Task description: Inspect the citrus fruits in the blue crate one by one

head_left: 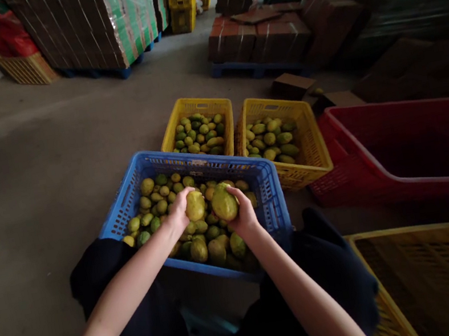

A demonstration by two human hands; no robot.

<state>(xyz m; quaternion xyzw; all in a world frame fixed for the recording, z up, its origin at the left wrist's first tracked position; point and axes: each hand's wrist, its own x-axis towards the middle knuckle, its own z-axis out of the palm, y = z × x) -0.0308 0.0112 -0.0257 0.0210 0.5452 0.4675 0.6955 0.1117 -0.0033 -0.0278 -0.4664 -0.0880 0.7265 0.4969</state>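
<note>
My left hand point(179, 212) is closed around a round yellow-green fruit point(195, 205). Another fruit point(224, 202), larger and greener, sits in the grip of my right hand point(244, 212). Both fruits are held side by side, a small gap apart, above a blue plastic crate point(271, 197). Many more green and yellow fruits point(158, 200) lie loose inside that crate, between my knees. The exact kind of fruit is not clear from here.
Behind the blue crate stand two yellow crates point(316, 143) with similar fruits. To the right are a large red bin point(383, 160) and a yellow crate point(409, 231). Farther off, wrapped stacks point(128, 17) and flat cartons point(257, 35) rest on blue pallets.
</note>
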